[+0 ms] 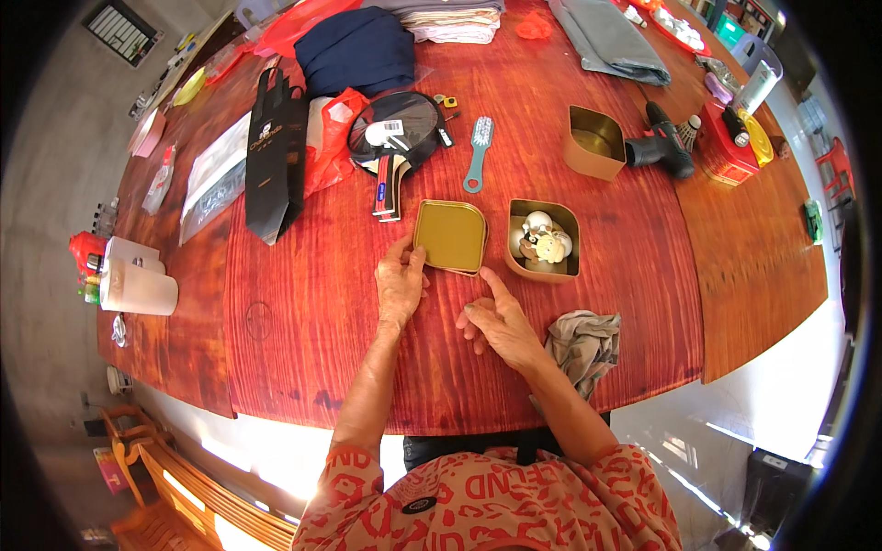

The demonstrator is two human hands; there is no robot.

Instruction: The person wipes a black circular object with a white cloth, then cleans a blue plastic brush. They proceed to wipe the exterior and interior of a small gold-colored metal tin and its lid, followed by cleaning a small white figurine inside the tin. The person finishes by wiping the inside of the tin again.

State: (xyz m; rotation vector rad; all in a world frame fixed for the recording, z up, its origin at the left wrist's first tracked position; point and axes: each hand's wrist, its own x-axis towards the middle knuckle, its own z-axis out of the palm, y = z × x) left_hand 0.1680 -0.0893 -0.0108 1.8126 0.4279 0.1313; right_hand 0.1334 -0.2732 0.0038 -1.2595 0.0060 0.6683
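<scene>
**Hands at a gold tin lid, near edge of a crowded table**

Standing at the far left edge of the red wooden table (303,340): a white plastic container (138,286), lying on its side. Lying further in: a clear plastic packet (213,176), then a black paper bag (274,154) flat on the wood, with a red plastic bag (333,140) bunched just beside it. Sitting behind, toward the far edge: a dark blue folded cloth (358,50). Resting right of the red bag: a round black racket head (397,127) over table tennis paddles (389,186), and a teal brush (478,151) just beyond.

Gripping near the middle of the near edge: the left hand (400,280), fingers partly curled, thumb and fingertips pinching the left rim of the gold tin lid (450,236), lying flat with its hollow side up. Nothing lying between the hands and the lid.

Resting just right: the right hand (496,321), holding nothing, forefinger stretched out toward the gap between the lid and the open gold tin (545,241), other fingers loosely bent. Sitting in that tin, almost touching the lid: pale small objects, too small to tell apart.

Lying by the right wrist: a crumpled grey rag (584,344). Standing further off toward the right: a second, empty gold tin (593,142), a black power drill (663,142) and a red box (726,151).
</scene>
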